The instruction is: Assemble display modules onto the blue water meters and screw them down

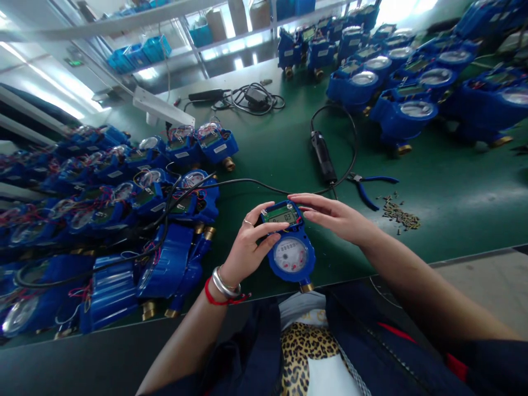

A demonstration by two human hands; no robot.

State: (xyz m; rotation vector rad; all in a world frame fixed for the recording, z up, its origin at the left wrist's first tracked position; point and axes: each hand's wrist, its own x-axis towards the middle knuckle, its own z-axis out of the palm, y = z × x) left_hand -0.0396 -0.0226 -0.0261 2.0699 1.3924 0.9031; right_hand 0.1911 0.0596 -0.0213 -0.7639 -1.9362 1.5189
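Observation:
A blue water meter [291, 256] with a round dial and a brass fitting lies in front of me at the near edge of the green bench. Its upper housing is uncovered, showing a circuit board with a small LCD display [284, 218] and a few wires. My left hand [247, 242] grips the housing from the left, its fingers reaching over the display's edges and the thumb bent beneath. On the other side, my right hand [330, 217] has its fingers stretched out towards the housing's upper right corner; whether the fingertips touch it I cannot tell.
Several wired blue meters [157, 192] crowd the left, and more meters [412, 107] stand at the back right. A corded black electric screwdriver [323, 157], blue-handled pliers [367, 187] and a pile of small screws [400, 213] lie right of centre. A black cable [247, 180] crosses the bench [268, 148].

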